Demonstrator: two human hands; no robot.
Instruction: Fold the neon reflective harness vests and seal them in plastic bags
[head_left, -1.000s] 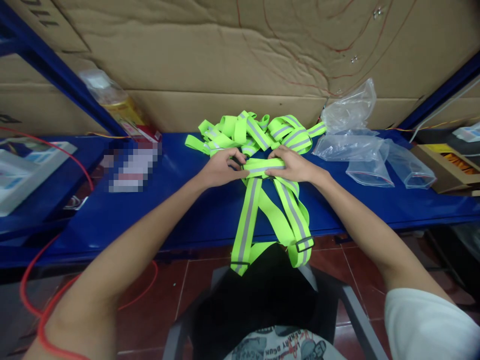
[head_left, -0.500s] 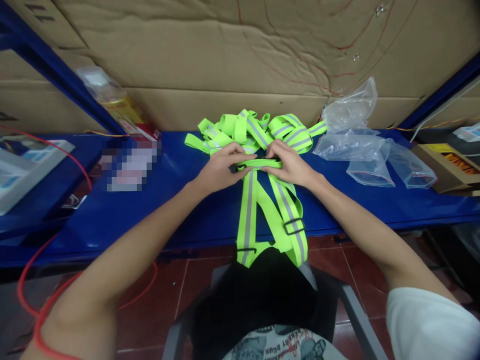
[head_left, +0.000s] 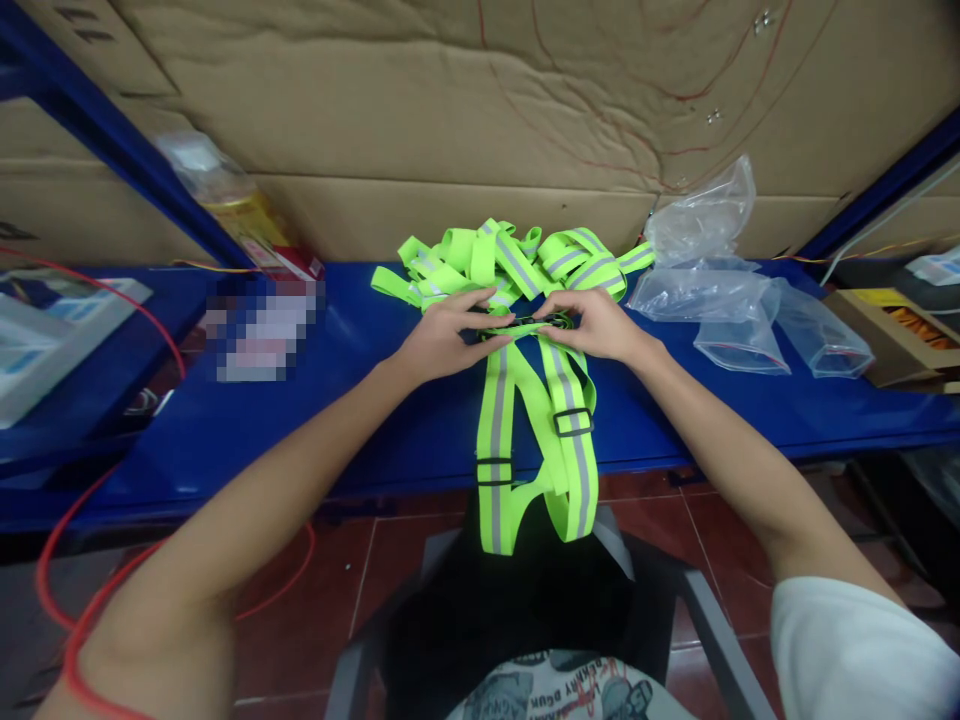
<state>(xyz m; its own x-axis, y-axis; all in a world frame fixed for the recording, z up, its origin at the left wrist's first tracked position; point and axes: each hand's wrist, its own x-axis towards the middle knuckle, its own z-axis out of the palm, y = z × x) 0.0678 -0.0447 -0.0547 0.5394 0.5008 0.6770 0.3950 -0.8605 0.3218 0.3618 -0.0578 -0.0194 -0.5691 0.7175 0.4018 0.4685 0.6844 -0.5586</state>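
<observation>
A neon-yellow reflective harness (head_left: 496, 410) with grey stripes hangs over the front edge of the blue table, its loose straps dangling toward my lap. Its upper part lies folded between my hands, with a dark buckle there that my fingers partly cover. My left hand (head_left: 455, 337) pinches the left end of this fold. At the right end, my right hand (head_left: 592, 322) grips it between thumb and fingers. Two black slide adjusters (head_left: 573, 423) sit on the hanging straps. Just behind my hands lies a heap of similar neon straps (head_left: 487, 255).
Clear plastic bags (head_left: 705, 290) lie right of the strap heap. An open cardboard box (head_left: 900, 335) stands at the far right, a bottle (head_left: 217, 190) at the left back. Cardboard (head_left: 375, 100) walls the rear. A red hose (head_left: 56, 590) loops by my left arm.
The hanging straps have shifted: the right adjuster sits higher and further left, and the left one now faces me. The fold between my hands has turned, showing more of the dark buckle.
</observation>
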